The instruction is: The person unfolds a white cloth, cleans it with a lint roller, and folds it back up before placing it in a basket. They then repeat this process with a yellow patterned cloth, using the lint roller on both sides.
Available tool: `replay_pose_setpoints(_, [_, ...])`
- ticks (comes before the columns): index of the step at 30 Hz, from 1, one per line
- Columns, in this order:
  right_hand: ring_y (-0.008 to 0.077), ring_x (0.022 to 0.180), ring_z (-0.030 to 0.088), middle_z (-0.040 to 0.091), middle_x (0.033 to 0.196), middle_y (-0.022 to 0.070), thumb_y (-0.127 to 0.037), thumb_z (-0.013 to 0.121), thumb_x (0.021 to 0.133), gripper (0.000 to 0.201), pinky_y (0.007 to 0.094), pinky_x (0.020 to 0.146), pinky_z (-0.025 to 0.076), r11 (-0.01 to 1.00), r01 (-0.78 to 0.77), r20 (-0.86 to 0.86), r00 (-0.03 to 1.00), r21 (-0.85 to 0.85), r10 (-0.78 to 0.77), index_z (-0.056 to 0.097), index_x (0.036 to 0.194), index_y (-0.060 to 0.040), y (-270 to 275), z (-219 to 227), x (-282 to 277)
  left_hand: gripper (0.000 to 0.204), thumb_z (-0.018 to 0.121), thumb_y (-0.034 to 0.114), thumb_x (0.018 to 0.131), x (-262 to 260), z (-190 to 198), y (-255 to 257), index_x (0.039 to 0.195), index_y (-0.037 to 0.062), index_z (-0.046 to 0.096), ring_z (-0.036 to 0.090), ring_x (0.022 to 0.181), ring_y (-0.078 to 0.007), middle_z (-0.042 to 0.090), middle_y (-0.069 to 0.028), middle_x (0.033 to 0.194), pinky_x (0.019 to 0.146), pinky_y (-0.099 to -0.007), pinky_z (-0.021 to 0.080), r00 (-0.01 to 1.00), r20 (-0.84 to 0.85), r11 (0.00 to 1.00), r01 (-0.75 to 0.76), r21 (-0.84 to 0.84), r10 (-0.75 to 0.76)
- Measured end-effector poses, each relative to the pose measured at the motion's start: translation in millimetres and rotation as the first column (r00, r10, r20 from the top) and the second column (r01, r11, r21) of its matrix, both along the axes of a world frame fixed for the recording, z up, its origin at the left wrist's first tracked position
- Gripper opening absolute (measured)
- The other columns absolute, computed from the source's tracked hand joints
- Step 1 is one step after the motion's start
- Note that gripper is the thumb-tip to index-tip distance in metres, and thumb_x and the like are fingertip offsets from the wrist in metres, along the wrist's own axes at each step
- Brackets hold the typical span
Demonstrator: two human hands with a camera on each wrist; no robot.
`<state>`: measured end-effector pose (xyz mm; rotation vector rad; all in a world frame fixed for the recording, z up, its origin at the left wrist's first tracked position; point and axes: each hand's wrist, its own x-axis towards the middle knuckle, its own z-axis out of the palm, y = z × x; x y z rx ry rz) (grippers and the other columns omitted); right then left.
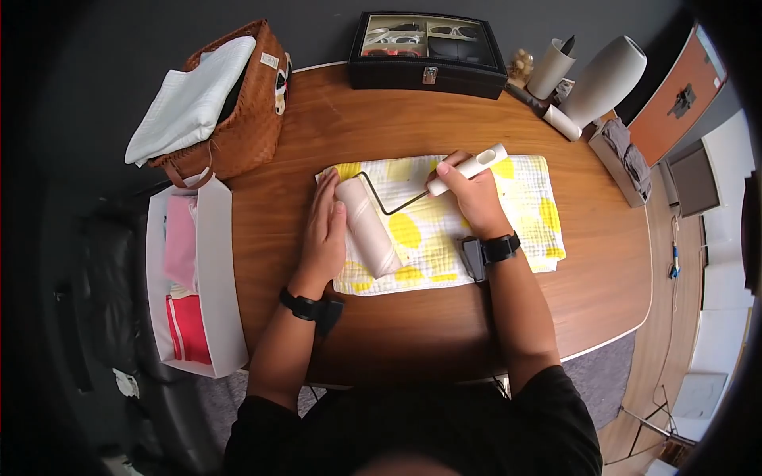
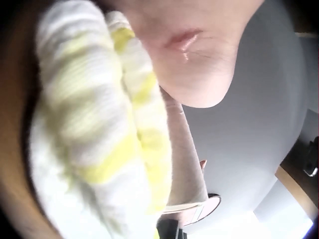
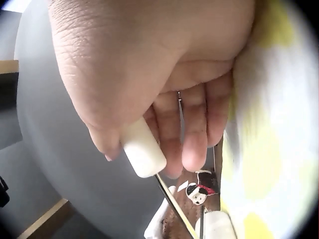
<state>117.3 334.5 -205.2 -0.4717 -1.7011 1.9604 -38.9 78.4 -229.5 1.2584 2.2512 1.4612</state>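
Note:
A lint roller with a white handle [image 1: 468, 170], a bent dark metal rod and a pale roll [image 1: 367, 226] lies over a folded white cloth with yellow spots [image 1: 520, 214]. My right hand [image 1: 476, 198] grips the handle; the right wrist view shows the handle's end [image 3: 143, 152] under the thumb side of my hand [image 3: 134, 59]. My left hand [image 1: 324, 234] rests with straight fingers at the cloth's left edge, beside the roll. In the left wrist view the bunched cloth [image 2: 94, 109] is close, with part of my hand [image 2: 194, 55] and the roll [image 2: 183, 164] behind it.
A wicker basket [image 1: 258, 119] with a white cloth stands back left, above a white bin [image 1: 218, 278] of folded fabric. A black glasses case [image 1: 429, 77] is at the back. A white vase [image 1: 607, 79] and a small box of grey cloth [image 1: 623, 163] stand right.

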Motion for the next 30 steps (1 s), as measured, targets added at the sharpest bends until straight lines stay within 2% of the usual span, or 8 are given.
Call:
replay_pose_setpoints(2, [0.0198, 0.088, 0.072, 0.076, 0.095, 0.0132, -0.018, 0.067, 0.109, 0.017, 0.0349, 0.085, 0.057, 0.999, 0.046, -0.013, 0.999, -0.001, -0.046, 0.065, 0.101, -0.0035, 1.0, 2.5, -0.1, 0.055, 0.043, 0.02, 0.117, 3.2, 4.9, -2.0, 0.165, -0.0054, 0.036, 0.028, 0.165, -0.0363, 0.035, -0.0225, 0.175, 0.135, -0.0453, 0.021, 0.999, 0.053, 0.998, -0.01, 0.06, 0.006])
replay_pose_setpoints(8, [0.0205, 0.09, 0.067, 0.071, 0.094, 0.0089, -0.018, 0.068, 0.108, 0.013, 0.0375, 0.084, 0.054, 0.863, 0.193, -0.386, 0.833, -0.468, -0.396, 0.066, 0.103, -0.0066, 66.1, -12.9, 26.3, 0.057, 0.041, 0.025, 0.118, 5.6, 14.8, 1.4, 0.165, -0.0051, 0.036, 0.028, 0.165, -0.0333, 0.035, -0.0213, 0.175, 0.135, -0.0448, 0.019, 0.976, 0.194, 0.98, 0.064, 0.187, -0.101])
replay_pose_setpoints(12, [0.024, 0.091, 0.06, 0.063, 0.084, 0.0077, -0.027, 0.062, 0.108, 0.035, 0.039, 0.085, 0.049, 0.685, 0.221, -0.35, 0.728, -0.694, -0.589, 0.054, 0.078, -0.0113, 103.3, -10.0, 57.7, 0.065, 0.037, 0.042, 0.12, 16.1, 46.6, 0.5, 0.165, -0.0036, 0.039, 0.028, 0.165, -0.031, 0.037, -0.0203, 0.174, 0.135, -0.0457, 0.017, 0.838, 0.443, 0.899, 0.118, 0.421, -0.318])
replay_pose_setpoints(17, [0.0231, 0.09, 0.061, 0.066, 0.088, 0.0123, -0.025, 0.058, 0.11, 0.033, 0.036, 0.084, 0.048, 0.898, 0.229, -0.33, 0.872, -0.375, -0.36, 0.059, 0.083, -0.006, 105.7, -22.8, 57.3, 0.084, 0.031, 0.062, 0.115, 17.3, 50.6, 9.8, 0.166, -0.0035, 0.037, 0.028, 0.164, -0.0332, 0.032, -0.0222, 0.177, 0.133, -0.0439, 0.025, 0.201, 0.765, 0.766, -0.091, 0.637, -0.612])
replay_pose_setpoints(20, [0.0173, 0.085, 0.064, 0.073, 0.091, 0.0088, -0.024, 0.064, 0.107, 0.027, 0.0347, 0.081, 0.051, 0.949, 0.258, -0.091, 0.956, -0.18, -0.278, 0.071, 0.091, -0.0024, 71.6, -11.1, 43.9, 0.084, 0.033, 0.062, 0.115, 9.6, 9.8, 20.0, 0.166, -0.0049, 0.035, 0.028, 0.165, -0.0332, 0.031, -0.0223, 0.177, 0.133, -0.0441, 0.025, 0.205, 0.799, 0.752, -0.268, 0.602, -0.566])
replay_pose_setpoints(23, [0.0098, 0.084, 0.066, 0.081, 0.094, 0.0036, -0.028, 0.072, 0.102, 0.025, 0.0259, 0.072, 0.05, 0.998, 0.067, 0.174, 0.982, 0.004, -0.067, 0.083, 0.097, -0.0062, 44.8, 4.9, 40.2, 0.085, 0.036, 0.061, 0.114, 1.6, 12.1, 16.1, 0.166, -0.0064, 0.034, 0.028, 0.164, -0.0332, 0.031, -0.0222, 0.177, 0.134, -0.0447, 0.024, 0.106, 0.77, 0.676, -0.414, 0.61, -0.629])
replay_pose_setpoints(26, [0.0078, 0.084, 0.065, 0.081, 0.094, 0.0027, -0.03, 0.074, 0.102, 0.024, 0.0239, 0.072, 0.049, 0.999, -0.043, 0.21, 0.977, -0.014, 0.044, 0.085, 0.096, -0.0094, 33.4, 15.3, 43.8, 0.086, 0.037, 0.061, 0.114, -2.5, 8.0, 11.5, 0.166, -0.0074, 0.033, 0.029, 0.164, -0.0336, 0.032, -0.0228, 0.176, 0.134, -0.0451, 0.026, 0.058, 0.73, 0.641, -0.435, 0.633, -0.681])
replay_pose_setpoints(30, [0.0099, 0.076, 0.064, 0.08, 0.096, 0.007, -0.024, 0.073, 0.103, 0.021, 0.0252, 0.069, 0.049, 0.956, 0.18, -0.006, 0.983, -0.23, -0.186, 0.077, 0.101, -0.0035, 74.0, -15.5, 70.8, 0.087, 0.037, 0.062, 0.114, -4.2, 6.3, 10.0, 0.168, -0.0059, 0.031, 0.025, 0.166, -0.032, 0.029, -0.0225, 0.178, 0.134, -0.0442, 0.025, 0.01, 0.72, 0.651, -0.418, 0.634, -0.694])
